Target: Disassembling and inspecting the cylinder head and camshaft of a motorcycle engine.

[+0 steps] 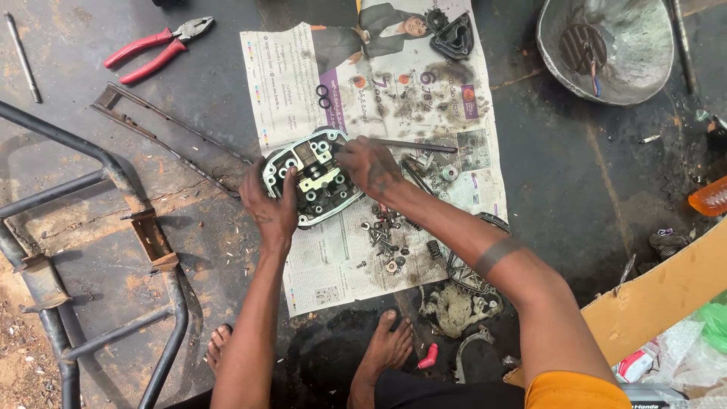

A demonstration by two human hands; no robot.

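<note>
Red-handled pliers lie top left on the dark floor, a thin rod further left. A bent flat metal bracket sits just below the pliers. Rusty tube frame fills the left side. Black triangular gasket cover and two small O-rings rest on the upper newspaper. Dented metal bowl top right. Orange lens at the right edge, cardboard box below it. Loose bolts and springs are scattered mid-sheet.
</note>
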